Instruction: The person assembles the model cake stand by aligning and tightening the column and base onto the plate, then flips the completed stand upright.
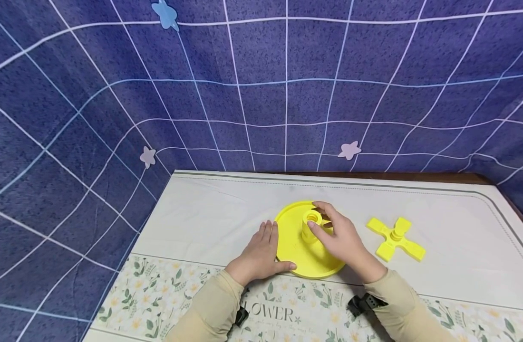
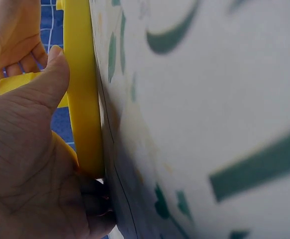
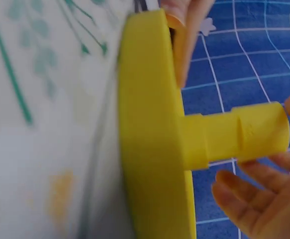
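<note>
A round yellow tray point(image 1: 292, 237) with a low raised rim lies flat on the table. Upright on it stands a yellow cylinder point(image 1: 311, 227), hollow at the top with what looks like a thread inside. In the right wrist view the cylinder point(image 3: 244, 132) shows a stepped side. My right hand point(image 1: 338, 235) holds its upper part between thumb and fingers. At the tray's left edge my left hand point(image 1: 263, 251) grips the rim, thumb at the near side and fingers along the left. The left wrist view shows that thumb against the tray wall point(image 2: 85, 99).
Right of the tray lies a yellow four-armed cross piece point(image 1: 396, 237) with a short threaded stub at its centre. The table point(image 1: 227, 204) wears a white cloth with a floral band. A blue grid-patterned curtain point(image 1: 261, 104) hangs behind and at the left.
</note>
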A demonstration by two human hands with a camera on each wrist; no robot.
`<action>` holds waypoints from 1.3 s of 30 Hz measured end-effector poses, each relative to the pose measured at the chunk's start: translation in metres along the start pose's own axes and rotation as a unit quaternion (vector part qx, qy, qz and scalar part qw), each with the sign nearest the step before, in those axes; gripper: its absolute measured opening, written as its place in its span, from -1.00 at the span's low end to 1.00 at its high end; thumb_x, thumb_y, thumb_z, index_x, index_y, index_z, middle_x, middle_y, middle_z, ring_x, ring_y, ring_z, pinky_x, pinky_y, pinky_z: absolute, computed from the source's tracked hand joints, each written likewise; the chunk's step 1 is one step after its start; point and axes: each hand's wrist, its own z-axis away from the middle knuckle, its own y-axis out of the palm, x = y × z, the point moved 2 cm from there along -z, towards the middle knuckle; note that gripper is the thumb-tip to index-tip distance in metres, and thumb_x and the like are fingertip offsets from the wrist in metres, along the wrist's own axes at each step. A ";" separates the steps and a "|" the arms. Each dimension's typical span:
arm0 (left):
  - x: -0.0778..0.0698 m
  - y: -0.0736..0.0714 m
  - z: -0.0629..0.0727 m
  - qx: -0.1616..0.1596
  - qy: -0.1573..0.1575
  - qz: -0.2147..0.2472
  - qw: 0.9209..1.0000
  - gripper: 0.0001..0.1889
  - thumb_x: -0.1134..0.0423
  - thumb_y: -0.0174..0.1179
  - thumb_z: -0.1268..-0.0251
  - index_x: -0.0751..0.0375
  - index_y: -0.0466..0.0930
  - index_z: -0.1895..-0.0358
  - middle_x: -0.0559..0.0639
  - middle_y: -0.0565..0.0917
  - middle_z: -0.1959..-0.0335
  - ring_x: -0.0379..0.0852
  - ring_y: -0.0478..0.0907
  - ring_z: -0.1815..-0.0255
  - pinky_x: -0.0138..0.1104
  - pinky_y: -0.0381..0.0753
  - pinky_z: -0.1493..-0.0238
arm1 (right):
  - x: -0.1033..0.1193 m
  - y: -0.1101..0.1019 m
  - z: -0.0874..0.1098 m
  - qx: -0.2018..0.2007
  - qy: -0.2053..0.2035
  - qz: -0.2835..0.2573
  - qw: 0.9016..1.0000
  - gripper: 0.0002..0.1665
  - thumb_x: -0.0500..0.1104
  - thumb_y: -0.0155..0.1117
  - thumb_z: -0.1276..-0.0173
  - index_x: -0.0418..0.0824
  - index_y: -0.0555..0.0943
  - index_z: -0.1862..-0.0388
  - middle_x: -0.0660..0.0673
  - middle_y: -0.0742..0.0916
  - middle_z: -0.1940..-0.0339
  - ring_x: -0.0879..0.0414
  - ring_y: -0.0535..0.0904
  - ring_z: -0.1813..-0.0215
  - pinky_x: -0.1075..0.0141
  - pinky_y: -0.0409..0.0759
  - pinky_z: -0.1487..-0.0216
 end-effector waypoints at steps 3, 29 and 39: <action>-0.001 -0.001 0.001 0.000 0.001 0.002 1.000 0.18 -0.39 0.09 -0.22 0.54 -0.21 -0.50 0.42 -0.16 -0.53 0.27 -0.25 -0.55 0.01 -0.02 -0.48 | -0.002 -0.004 -0.003 0.039 -0.028 -0.043 0.998 -0.42 -0.23 0.24 -0.38 -0.24 0.40 -0.36 -0.26 0.62 -0.19 -0.10 0.56 -0.16 0.03 0.63 0.02; -0.002 -0.003 0.002 0.004 -0.005 0.011 1.000 0.18 -0.40 0.09 -0.22 0.51 -0.23 -0.51 0.39 -0.18 -0.54 0.24 -0.27 -0.56 0.00 -0.04 -0.49 | -0.004 0.000 0.001 0.005 0.010 -0.020 1.000 -0.55 -0.12 0.40 -0.28 -0.16 0.54 -0.12 -0.03 0.74 0.16 0.06 0.65 0.09 0.07 0.62 -0.01; -0.002 -0.004 0.003 -0.001 -0.006 0.008 1.000 0.18 -0.40 0.08 -0.21 0.51 -0.22 -0.51 0.39 -0.17 -0.54 0.25 -0.25 -0.56 -0.01 -0.03 -0.49 | 0.000 0.004 0.005 -0.019 0.000 0.028 0.999 -0.54 -0.12 0.39 -0.29 -0.21 0.53 -0.12 -0.04 0.68 0.28 0.02 0.62 0.17 0.03 0.61 0.07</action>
